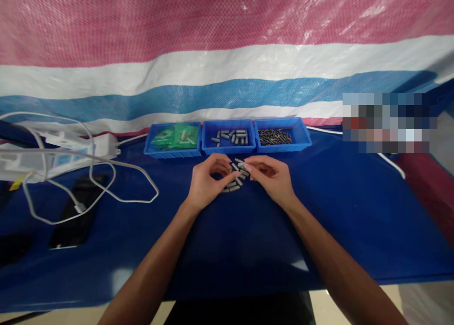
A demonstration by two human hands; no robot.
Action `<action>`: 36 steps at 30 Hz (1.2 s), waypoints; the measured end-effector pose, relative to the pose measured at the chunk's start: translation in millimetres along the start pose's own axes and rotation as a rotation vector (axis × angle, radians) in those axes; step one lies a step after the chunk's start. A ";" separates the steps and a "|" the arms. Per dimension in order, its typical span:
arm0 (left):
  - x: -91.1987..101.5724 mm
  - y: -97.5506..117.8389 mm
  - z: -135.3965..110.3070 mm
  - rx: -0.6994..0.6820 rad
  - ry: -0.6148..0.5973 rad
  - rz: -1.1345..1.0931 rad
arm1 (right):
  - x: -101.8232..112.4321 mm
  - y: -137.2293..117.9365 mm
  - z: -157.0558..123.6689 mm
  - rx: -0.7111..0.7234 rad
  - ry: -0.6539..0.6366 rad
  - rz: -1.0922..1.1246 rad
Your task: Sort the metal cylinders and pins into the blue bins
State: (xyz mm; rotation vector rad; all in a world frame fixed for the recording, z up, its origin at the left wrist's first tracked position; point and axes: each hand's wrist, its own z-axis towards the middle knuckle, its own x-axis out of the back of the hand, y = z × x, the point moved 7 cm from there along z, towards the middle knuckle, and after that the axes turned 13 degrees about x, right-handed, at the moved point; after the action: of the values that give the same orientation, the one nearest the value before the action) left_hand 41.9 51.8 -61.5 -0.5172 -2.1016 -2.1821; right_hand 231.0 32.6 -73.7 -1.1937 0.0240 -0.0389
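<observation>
A loose pile of small grey cylinders (232, 188) lies on the blue table between my hands. My left hand (209, 178) curls in from the left, its thumb and fingers bent over the pile; what sits at the fingertips, if anything, is too small to make out. From the right, my right hand (271, 176) pinches a small grey cylinder (241, 165) between thumb and fingers. Just behind stands a blue bin (229, 150) with more grey cylinders in it.
The left blue bin (173, 153) holds green plastic bags; the right blue bin (283, 148) has many thin metal screws or pins. White cables (124, 200), a power strip (102, 146) and a dark phone (76, 221) lie left. A striped sheet (227, 65) hangs behind.
</observation>
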 end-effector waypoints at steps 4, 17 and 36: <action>4.6 8.0 -3.6 -0.178 -0.209 0.426 | 8.3 -3.5 11.1 0.081 0.071 -0.097; 23.8 -1.0 -3.4 -0.126 -0.273 0.445 | 32.4 -10.3 4.7 0.181 0.106 -0.274; 26.5 -17.5 8.5 0.129 0.000 -0.161 | 39.8 -17.4 5.7 0.141 -0.183 -0.994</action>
State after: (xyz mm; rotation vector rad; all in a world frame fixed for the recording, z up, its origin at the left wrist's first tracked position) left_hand 13.7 66.1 -70.6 -0.3486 -2.3394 -2.1046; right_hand 270.7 29.8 -55.4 -0.9645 -0.7228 -0.7879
